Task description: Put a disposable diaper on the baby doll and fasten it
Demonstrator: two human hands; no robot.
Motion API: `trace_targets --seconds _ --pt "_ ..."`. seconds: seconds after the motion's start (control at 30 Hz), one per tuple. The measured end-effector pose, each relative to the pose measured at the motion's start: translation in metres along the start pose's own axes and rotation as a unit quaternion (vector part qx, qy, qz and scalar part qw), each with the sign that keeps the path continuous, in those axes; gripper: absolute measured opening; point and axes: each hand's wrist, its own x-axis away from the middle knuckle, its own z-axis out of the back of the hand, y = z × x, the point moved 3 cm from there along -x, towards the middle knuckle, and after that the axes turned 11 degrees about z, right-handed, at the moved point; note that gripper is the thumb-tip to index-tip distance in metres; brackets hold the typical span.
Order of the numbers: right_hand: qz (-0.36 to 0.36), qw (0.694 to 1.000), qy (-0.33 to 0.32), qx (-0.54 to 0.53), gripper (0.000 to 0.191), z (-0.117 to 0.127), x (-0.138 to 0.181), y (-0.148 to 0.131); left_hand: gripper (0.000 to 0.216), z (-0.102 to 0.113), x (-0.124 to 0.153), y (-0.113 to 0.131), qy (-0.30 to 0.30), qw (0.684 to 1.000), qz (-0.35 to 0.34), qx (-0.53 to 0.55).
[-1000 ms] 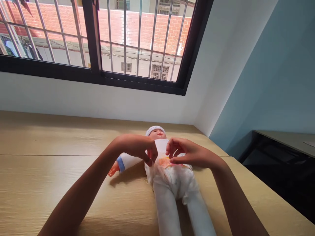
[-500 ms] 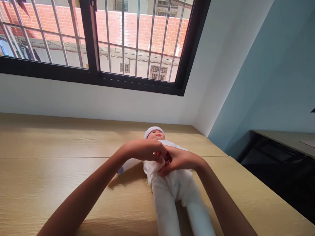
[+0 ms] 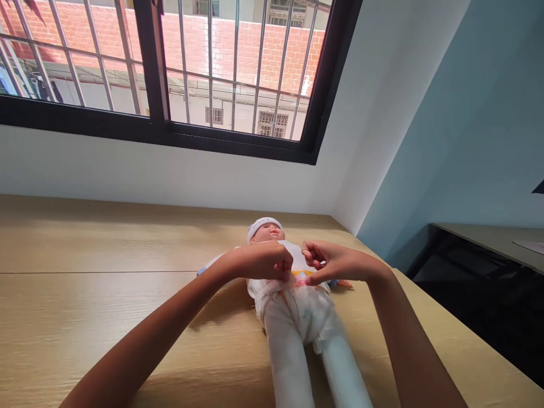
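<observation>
A baby doll lies on its back, dressed in white with a white cap. Around its hips is a white diaper with a coloured strip at the waist. My left hand is closed at the waist edge of the diaper, its fingertips partly hidden behind the knuckles. To its right, my right hand has curled fingers with the thumb held apart from them. The thumb tip is by the coloured strip, and nothing shows between thumb and fingers.
The doll rests on a pale wooden tabletop. A barred window with a black frame is in the wall behind. At the right, beyond the table's edge, stands a dark table.
My right hand has moved right, away from my left hand, uncovering the coloured waist strip. My left hand stays at the diaper's waist.
</observation>
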Motion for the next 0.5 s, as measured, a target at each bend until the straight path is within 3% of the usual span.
trace_targets --seconds 0.27,0.5 --pt "-0.014 0.996 0.036 0.075 0.032 0.012 0.015 -0.007 0.006 -0.005 -0.007 -0.002 0.026 1.000 0.000 -0.006" --pt "-0.028 0.993 0.051 0.098 0.030 0.013 0.017 -0.006 0.008 -0.006 -0.007 0.001 0.036 0.998 0.045 -0.025"
